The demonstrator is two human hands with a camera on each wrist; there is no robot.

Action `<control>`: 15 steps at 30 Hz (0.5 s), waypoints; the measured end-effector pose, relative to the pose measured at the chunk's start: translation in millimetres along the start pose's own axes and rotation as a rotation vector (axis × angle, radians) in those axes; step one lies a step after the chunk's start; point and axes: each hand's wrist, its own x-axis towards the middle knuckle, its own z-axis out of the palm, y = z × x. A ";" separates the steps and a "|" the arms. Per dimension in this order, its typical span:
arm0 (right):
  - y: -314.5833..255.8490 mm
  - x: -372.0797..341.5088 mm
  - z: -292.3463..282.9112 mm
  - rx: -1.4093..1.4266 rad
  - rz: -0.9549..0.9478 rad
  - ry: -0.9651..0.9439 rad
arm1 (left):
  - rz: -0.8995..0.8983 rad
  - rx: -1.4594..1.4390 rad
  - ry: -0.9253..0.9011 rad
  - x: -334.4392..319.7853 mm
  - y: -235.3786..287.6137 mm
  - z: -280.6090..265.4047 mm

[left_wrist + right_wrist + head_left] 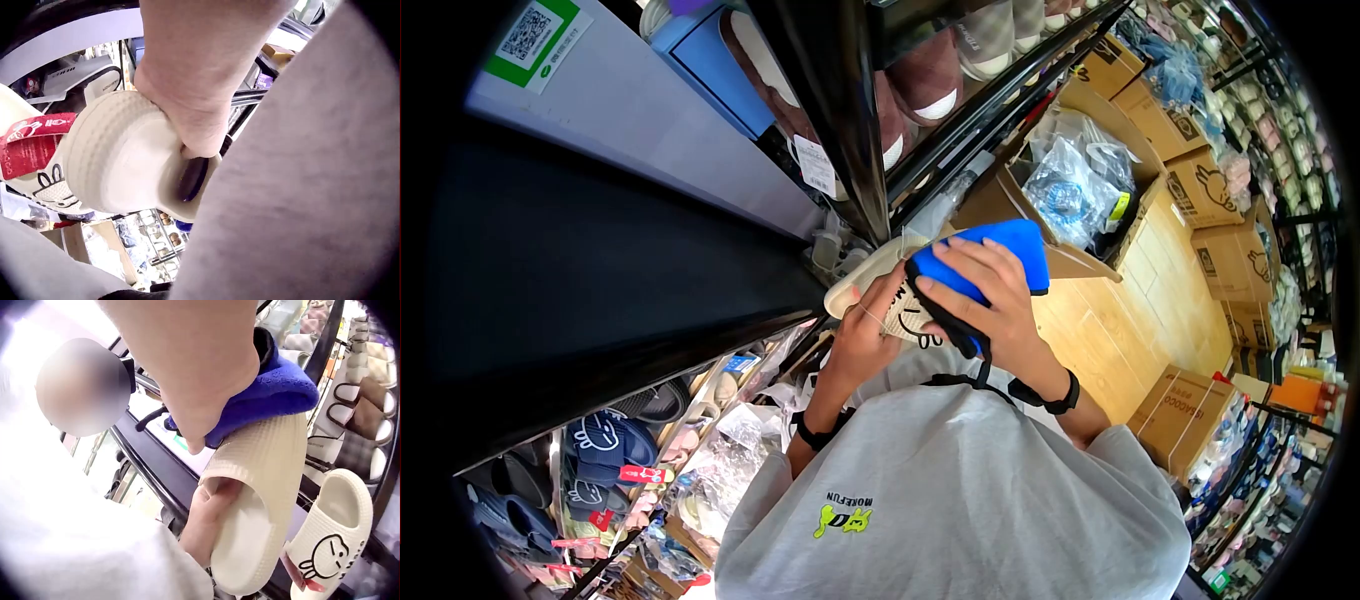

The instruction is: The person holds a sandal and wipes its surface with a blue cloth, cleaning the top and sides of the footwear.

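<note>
My left hand (862,338) grips a cream slipper (240,544) at its foot opening, with some fingers inside under the strap. A black line-drawn face decorates the cream strap in the head view. Over the slipper's toe end, my right hand (1000,305) holds a blue plush cloth (1025,250) with black trim and a black cord, its fingers curved across the fabric. A matching cream slipper (334,528) hangs close beside the held one, with a red tag (39,144) on it.
Shelves of brown slippers (925,80) rise in front. An open cardboard box (1115,265) of plastic-wrapped goods stands on the wooden floor (1115,330) at the right, with more cartons (1200,190) behind. Navy slippers (595,440) line a rack at the lower left, near a dark panel (620,270).
</note>
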 end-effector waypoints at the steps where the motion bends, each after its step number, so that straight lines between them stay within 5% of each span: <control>1: 1.4 -1.1 1.5 0.026 -0.029 -0.014 | 0.030 0.008 0.019 -1.4 -3.6 0.5; 15: -5.0 -0.9 3.9 -0.066 -0.022 0.009 | -0.034 -0.019 0.007 11.8 5.8 -7.6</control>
